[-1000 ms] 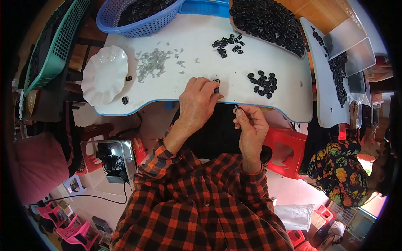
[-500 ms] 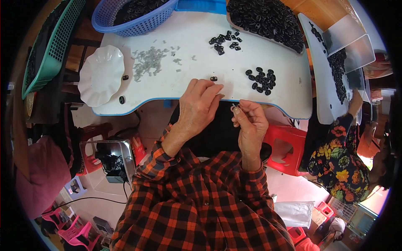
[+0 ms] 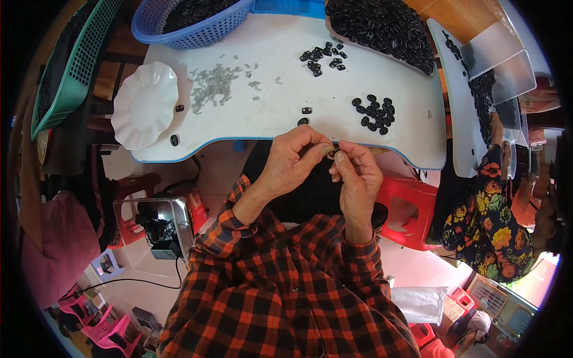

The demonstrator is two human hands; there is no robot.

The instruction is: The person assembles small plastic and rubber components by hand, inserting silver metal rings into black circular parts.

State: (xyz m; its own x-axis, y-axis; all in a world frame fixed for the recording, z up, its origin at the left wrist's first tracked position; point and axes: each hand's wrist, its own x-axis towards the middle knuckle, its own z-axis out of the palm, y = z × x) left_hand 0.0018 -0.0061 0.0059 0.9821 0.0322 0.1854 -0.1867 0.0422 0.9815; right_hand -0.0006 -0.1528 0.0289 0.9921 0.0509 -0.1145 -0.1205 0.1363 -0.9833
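Note:
Just off the table's near edge, my two hands meet fingertip to fingertip. My right hand [image 3: 360,173] is closed, pinching a small black piece [image 3: 335,149] between thumb and fingers. From the left, my left hand [image 3: 292,161] reaches in with its thumb and forefinger pressed together at that piece; whatever it pinches is hidden. Beyond my left hand lie a black oval piece [image 3: 303,121] and a small black block with two light spots [image 3: 307,110]. To the right is a cluster of black oval pieces [image 3: 373,114]; farther off is a group of black block pieces [image 3: 322,58].
Small clear pieces [image 3: 213,88] are scattered left of centre on the white table [image 3: 268,77]. Beside them is a white scalloped plate [image 3: 128,107]. A blue basket [image 3: 197,37] and a heaped tray of black pieces [image 3: 382,30] stand at the back. Another person's flowered sleeve [image 3: 486,232] is at right.
My left hand has come down and right from above the table edge to my right hand's fingertips. The black oval piece beyond it now shows. My right hand has hardly moved.

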